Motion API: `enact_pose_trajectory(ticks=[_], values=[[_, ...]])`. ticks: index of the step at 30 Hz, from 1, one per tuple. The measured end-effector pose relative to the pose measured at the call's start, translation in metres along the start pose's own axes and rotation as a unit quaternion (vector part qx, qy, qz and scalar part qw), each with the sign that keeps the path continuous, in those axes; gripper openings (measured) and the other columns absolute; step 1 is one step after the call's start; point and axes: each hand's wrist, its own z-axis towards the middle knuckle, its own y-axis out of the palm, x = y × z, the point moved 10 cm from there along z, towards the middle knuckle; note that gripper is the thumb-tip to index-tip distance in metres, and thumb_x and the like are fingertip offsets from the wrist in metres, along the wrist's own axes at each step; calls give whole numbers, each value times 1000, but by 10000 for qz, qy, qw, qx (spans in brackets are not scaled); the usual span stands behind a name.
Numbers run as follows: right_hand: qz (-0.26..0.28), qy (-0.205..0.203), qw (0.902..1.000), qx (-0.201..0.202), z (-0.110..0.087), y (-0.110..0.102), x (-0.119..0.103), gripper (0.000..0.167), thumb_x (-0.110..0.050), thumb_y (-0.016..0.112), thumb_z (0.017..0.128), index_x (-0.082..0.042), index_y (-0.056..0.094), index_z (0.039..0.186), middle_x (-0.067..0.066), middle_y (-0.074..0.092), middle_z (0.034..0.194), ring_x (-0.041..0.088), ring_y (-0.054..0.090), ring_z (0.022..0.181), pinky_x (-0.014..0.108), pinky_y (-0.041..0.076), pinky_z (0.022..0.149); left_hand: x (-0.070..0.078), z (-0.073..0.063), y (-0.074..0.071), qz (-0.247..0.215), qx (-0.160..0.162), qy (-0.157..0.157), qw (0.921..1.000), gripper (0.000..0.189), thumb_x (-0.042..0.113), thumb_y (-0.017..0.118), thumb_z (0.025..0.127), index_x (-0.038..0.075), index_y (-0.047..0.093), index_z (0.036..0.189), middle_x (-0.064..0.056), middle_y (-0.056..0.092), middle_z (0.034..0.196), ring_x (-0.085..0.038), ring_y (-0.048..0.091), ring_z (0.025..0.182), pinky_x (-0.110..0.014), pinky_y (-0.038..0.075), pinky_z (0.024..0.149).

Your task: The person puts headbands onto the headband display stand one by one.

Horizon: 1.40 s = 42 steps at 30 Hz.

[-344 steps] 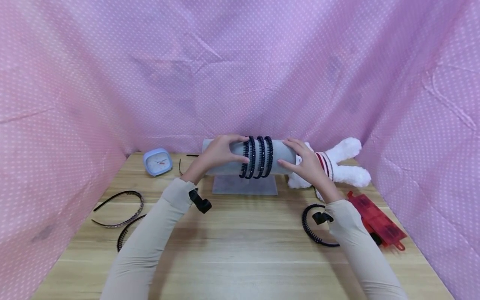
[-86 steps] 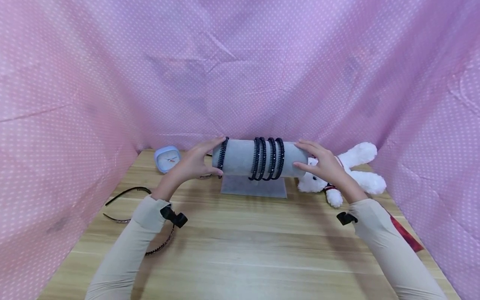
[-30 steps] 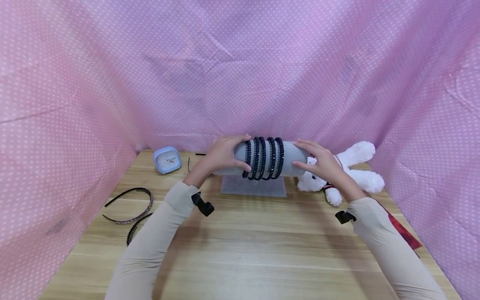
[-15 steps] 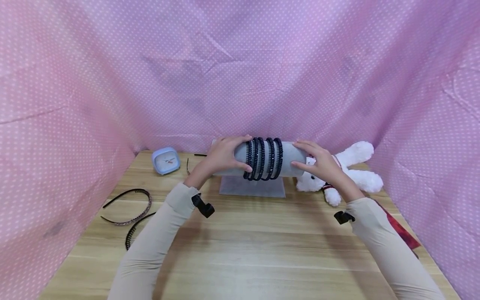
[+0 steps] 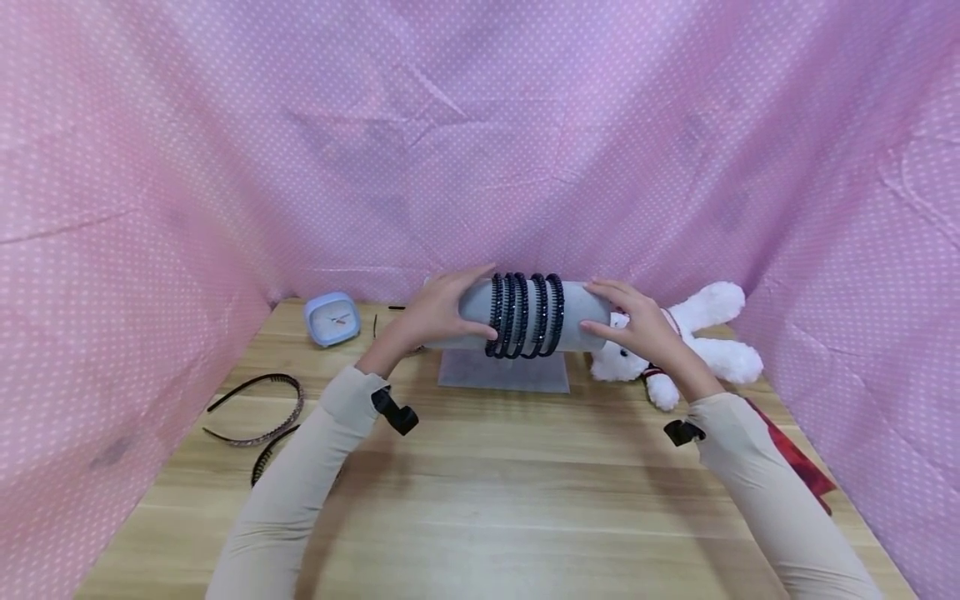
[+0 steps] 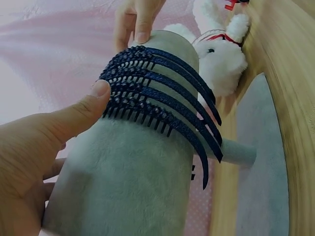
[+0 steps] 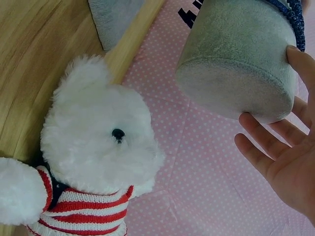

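Several black beaded, toothed headbands [image 5: 539, 315] sit side by side around a grey padded display roll [image 6: 128, 167]. Its stand has a flat grey base [image 5: 504, 377] on the wooden table. My left hand [image 5: 435, 312] straddles the roll at the leftmost headband, index finger straight over the top. In the left wrist view the thumb tip overlaps that headband's beads; the other fingers are mostly hidden behind the roll. My right hand [image 5: 641, 325] holds the roll's right end between thumb and fingers; in the right wrist view other fingers [image 7: 256, 152] spread near the end face.
A white plush dog [image 7: 98, 137] in a red-striped sweater lies right of the stand. Left on the table are a blue clock [image 5: 332, 319], a glittery headband [image 5: 296, 408] and a black headband [image 5: 262, 462] partly under my sleeve. A red item [image 5: 795, 458] shows at far right.
Another headband joined the row, slid rightward along the roll by my left hand, which now shifts slightly back left. The black headband earlier at table right is gone from there. My right hand stays.
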Motion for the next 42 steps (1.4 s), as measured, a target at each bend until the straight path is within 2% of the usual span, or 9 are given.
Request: enact_pose_trajectory(ticks=[5, 12, 15, 19, 24, 29, 32, 37, 42], values=[[-30, 41, 10000, 18, -1, -2, 3, 61, -27, 79, 90, -16, 56, 146, 16, 48, 155, 37, 61, 123, 54, 53, 99, -14, -12, -10, -683, 254, -29, 9973, 98, 49, 85, 80, 24, 34, 160, -7, 46, 159, -30, 49, 140, -52, 44, 113], [-12, 16, 10000, 21, -3, -2, 5, 61, -25, 80, 90, -15, 56, 146, 17, 48, 155, 39, 62, 121, 57, 54, 97, -45, -34, -28, -1462, 838, -65, 9857, 84, 35, 80, 89, 15, 37, 158, -13, 42, 161, -35, 39, 148, -54, 36, 120], [-19, 38, 10000, 24, -3, -2, 5, 62, -26, 80, 89, -16, 57, 145, 16, 48, 155, 37, 63, 120, 55, 54, 97, -60, -46, -31, -1478, 1135, -106, 9824, 75, 37, 75, 94, 15, 40, 156, -12, 46, 158, -35, 45, 143, -55, 40, 116], [-18, 56, 10000, 6, -3, -2, 4, 62, -27, 80, 90, -16, 57, 146, 16, 48, 155, 36, 63, 120, 55, 54, 97, -81, -59, -19, -1068, 1209, -256, 9866, 62, 44, 60, 102, 16, 42, 155, -10, 51, 153, -33, 52, 136, -57, 45, 110], [15, 51, 10000, -1, -2, -3, 4, 61, -26, 79, 91, -15, 56, 146, 17, 47, 156, 38, 62, 121, 56, 53, 98, -108, -65, 4, -936, 965, -504, 9896, 53, 37, 53, 106, 16, 44, 154, -13, 56, 147, -34, 56, 130, -59, 46, 106], [5, -12, 10000, 32, -2, -3, 1, 60, -24, 79, 91, -14, 57, 146, 17, 48, 155, 38, 62, 120, 56, 54, 97, -132, -69, 29, -627, 376, -880, 9934, 59, 45, 58, 102, 13, 47, 152, -18, 61, 139, -37, 58, 128, -58, 51, 99], [18, -36, 10000, 25, -1, -2, 0, 60, -25, 79, 91, -14, 57, 145, 17, 48, 155, 38, 63, 120, 56, 54, 97, -141, -72, 42, -305, 22, -977, 9948, 63, 42, 66, 98, 9, 49, 149, -20, 61, 138, -38, 62, 123, -57, 53, 98], [51, 10, 10000, -2, -1, 0, 0, 61, -25, 80, 90, -14, 56, 146, 17, 47, 155, 39, 62, 121, 57, 53, 97, -149, -76, 59, 101, -354, -676, 9970, 58, 28, 72, 96, 2, 53, 145, -24, 64, 134, -39, 66, 116, -55, 54, 97], [75, -36, 10000, 9, 0, 1, -2, 62, -24, 80, 90, -14, 56, 146, 17, 48, 155, 39, 63, 121, 57, 54, 97, -153, -81, 64, 488, -359, -251, 9978, 51, 19, 75, 92, -4, 60, 136, -23, 69, 126, -41, 66, 114, -57, 53, 98]])
